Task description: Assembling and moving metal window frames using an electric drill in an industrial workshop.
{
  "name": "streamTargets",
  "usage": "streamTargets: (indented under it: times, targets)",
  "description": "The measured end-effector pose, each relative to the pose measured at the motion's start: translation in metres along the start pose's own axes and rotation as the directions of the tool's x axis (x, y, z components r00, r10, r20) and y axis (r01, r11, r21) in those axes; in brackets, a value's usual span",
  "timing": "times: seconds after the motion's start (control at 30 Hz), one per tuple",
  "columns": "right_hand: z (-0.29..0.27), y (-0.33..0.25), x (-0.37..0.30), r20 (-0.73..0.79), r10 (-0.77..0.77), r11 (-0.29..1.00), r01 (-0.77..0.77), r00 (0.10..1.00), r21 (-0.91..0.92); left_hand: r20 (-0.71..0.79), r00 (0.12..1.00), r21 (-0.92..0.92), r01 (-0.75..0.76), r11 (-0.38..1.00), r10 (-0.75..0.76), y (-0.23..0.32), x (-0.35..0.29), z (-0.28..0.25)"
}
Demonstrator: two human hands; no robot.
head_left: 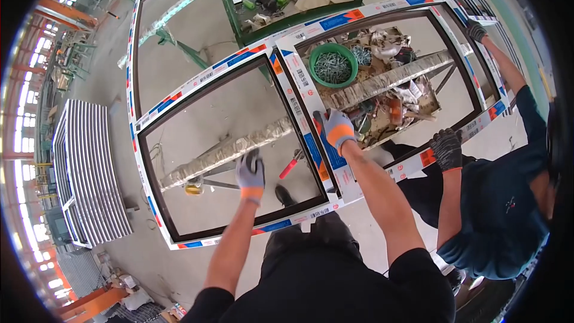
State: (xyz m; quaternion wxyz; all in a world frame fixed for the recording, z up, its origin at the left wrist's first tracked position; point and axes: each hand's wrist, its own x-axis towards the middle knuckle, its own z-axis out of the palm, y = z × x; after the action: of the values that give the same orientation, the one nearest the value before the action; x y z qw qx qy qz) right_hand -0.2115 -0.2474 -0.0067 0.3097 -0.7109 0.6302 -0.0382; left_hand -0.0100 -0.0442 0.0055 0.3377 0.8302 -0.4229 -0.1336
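Observation:
A large window frame (309, 137) with white, blue and orange protective film lies across wrapped supports. On its middle bar rests my right hand (338, 130), in a grey and orange glove, fingers curled over the bar's edge. My left hand (250, 174), in a matching glove, is over the left opening beside a padded support beam (227, 151); its fingers point away from me and it holds nothing visible. A red-handled tool (289, 169) shows through that opening, to the right of my left hand.
A co-worker at right has gloved hands on the frame's near edge (447, 148) and far right side (476, 31). Through the right opening show a green bowl of screws (333, 67) and a cluttered tray (427, 104). Beyond stands a green tool cart (233, 18); stacked profiles (95, 173) stand left.

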Motion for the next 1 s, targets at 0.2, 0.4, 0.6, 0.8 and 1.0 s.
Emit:
streamTargets:
  times: [0.2, 0.4, 0.6, 0.8, 1.0]
  targets:
    - [0.004, -0.030, 0.013, -0.029, -0.069, 0.990, 0.072, 0.997, 0.118, -0.210, 0.875, 0.396, -0.332, 0.856, 0.437, 0.002, 0.268, 0.076]
    - [-0.002, 0.001, 0.014, -0.041, -0.001, 0.997, 0.004, 0.999, 0.077, 0.137, 0.956, 0.406, -0.292, 0.866, 0.259, 0.058, 0.317, 0.136]
    - [0.003, -0.005, 0.015, -0.021, 0.022, 0.999, -0.021, 1.000, 0.049, -0.052, 0.983, 0.054, 0.181, 0.982, -0.179, 0.030, 0.328, 0.168]
    - [0.017, -0.014, 0.014, 0.000, 0.003, 1.000, -0.003, 1.000, 0.028, -0.112, 0.922, -0.474, 0.279, 0.835, -0.372, 0.002, 0.333, 0.192]
    - [0.039, -0.002, 0.014, -0.033, 0.008, 1.000, -0.009, 0.999, -0.026, -0.016, 0.958, -0.537, 0.234, 0.811, -0.287, -0.005, 0.331, 0.198]
